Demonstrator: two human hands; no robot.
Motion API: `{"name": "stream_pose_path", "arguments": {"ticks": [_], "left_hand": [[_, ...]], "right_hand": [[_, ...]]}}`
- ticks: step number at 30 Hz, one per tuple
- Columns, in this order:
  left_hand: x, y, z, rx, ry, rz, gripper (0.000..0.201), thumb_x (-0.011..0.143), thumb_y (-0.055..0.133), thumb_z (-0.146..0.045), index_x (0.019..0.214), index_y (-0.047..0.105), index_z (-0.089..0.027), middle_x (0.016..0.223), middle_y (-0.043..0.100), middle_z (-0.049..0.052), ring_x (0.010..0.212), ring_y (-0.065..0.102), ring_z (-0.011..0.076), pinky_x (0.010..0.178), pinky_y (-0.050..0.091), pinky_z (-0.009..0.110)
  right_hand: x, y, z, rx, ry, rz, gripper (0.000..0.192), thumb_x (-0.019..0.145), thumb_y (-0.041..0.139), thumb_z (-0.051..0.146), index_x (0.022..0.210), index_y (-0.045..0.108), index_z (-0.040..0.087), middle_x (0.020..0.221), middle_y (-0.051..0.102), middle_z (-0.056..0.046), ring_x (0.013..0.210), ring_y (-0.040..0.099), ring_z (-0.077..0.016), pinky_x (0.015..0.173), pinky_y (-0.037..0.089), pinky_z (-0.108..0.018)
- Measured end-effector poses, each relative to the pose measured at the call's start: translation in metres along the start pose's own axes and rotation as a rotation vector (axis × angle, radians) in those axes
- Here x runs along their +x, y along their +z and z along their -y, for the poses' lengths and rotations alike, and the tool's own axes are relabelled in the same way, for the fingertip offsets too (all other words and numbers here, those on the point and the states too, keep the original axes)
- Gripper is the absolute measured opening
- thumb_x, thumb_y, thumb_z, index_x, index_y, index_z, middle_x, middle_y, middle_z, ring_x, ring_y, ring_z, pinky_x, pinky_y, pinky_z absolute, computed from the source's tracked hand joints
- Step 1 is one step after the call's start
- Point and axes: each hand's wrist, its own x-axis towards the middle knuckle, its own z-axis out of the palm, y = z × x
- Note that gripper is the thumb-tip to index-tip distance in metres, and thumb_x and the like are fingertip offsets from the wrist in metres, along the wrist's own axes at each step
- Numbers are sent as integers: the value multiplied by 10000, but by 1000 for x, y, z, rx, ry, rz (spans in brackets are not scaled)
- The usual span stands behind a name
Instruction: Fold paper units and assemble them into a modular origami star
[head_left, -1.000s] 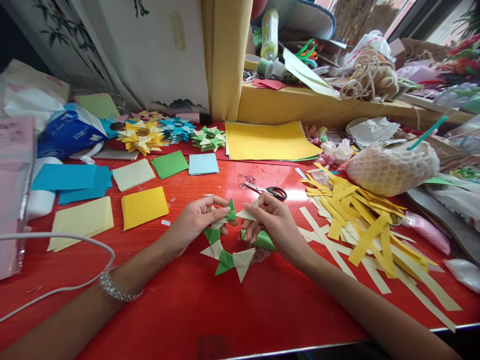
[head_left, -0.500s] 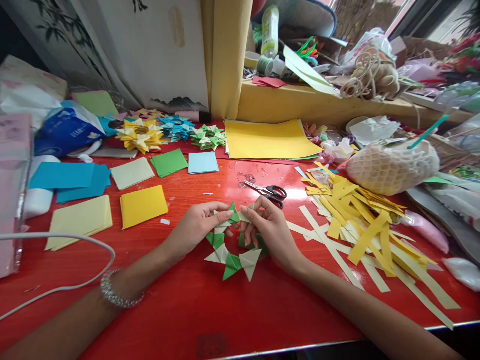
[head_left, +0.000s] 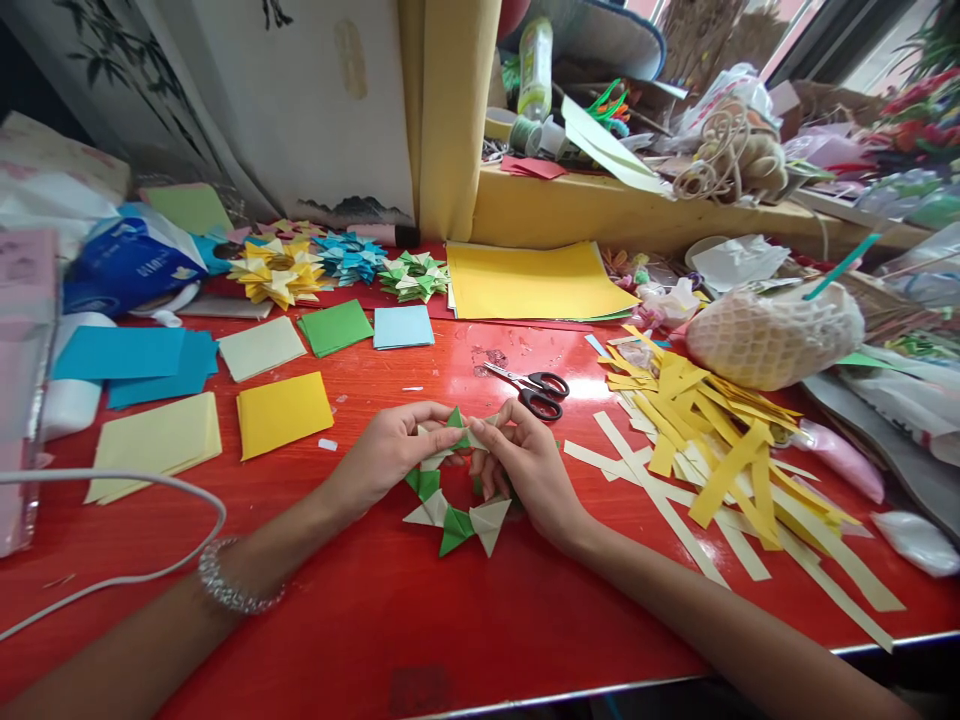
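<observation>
A ring of folded paper points (head_left: 456,528), alternating green and cream, is held just above the red table (head_left: 337,620). My left hand (head_left: 401,440) pinches its far left part between thumb and fingers. On the far right part, my right hand (head_left: 525,450) is closed, thumb pressed on a cream piece. Both thumbs nearly meet around a green point. My right fingers hide some of the ring's right side. Black-handled scissors (head_left: 536,385) lie partly open just beyond my right hand.
Yellow and cream paper strips (head_left: 720,450) pile up at the right. Paper stacks, such as a yellow stack (head_left: 285,415) and a green stack (head_left: 335,328), lie at the left. Finished paper stars (head_left: 277,268) stand at the back. A white cable (head_left: 172,478) curves in from the left.
My right thumb has moved slightly left, closer to my left thumb, over the joint in the ring. The whole view has shifted a little.
</observation>
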Motion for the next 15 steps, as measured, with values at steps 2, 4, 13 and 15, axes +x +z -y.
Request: {"name": "stream_pose_path", "arguments": {"ticks": [2,4,13,15], "left_hand": [[1,-1,0,35,19,28,188,722,611,-308,845,623,-166,716,627,0,610,567,109,535,432,198],[1,-1,1,46,25,29,173,726,609,-292,847,609,-168,716,612,-9,561,525,79,486,389,177],[4,-3,6,104,63,-81,294,681,647,-305,936,562,-186,851,596,17,736,563,137,591,421,219],[3,-3,6,120,63,-69,287,682,644,-301,934,564,-189,854,589,11,728,550,129,600,416,222]], "right_hand": [[1,-1,-1,-27,8,26,271,800,499,413,710,347,208,511,535,62,331,464,-75,326,302,-167],[3,-3,-2,-55,20,47,272,795,499,427,719,354,209,514,532,62,343,465,-78,335,311,-174],[6,-9,1,-98,-58,1,235,801,515,373,706,407,188,554,514,45,431,462,-71,426,353,-199],[6,-9,1,-98,-67,-3,225,805,513,358,703,407,189,554,511,45,434,463,-72,430,351,-202]]}}
